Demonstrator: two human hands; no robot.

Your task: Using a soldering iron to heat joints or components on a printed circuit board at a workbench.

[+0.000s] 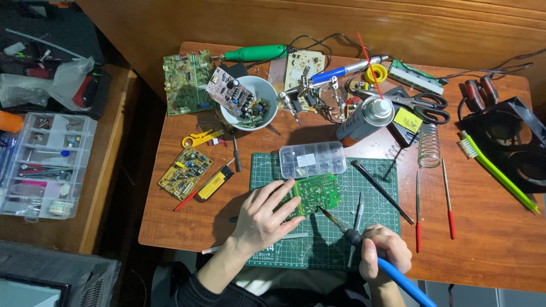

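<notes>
My left hand (263,217) rests flat on a green cutting mat (375,176), its fingertips pressing the left edge of a small green circuit board (318,192). My right hand (385,251) grips a soldering iron with a blue handle (406,283); its metal tip (329,216) touches the board's lower right edge. A clear parts box (312,159) lies just beyond the board.
A white bowl (267,90) holding circuit boards, a spray can (364,118), scissors (426,105), a coiled spring (430,145), two red-handled files (449,199), a yellow board (184,173) and a green toothbrush (497,173) crowd the wooden table. A clear organiser (45,165) sits at left.
</notes>
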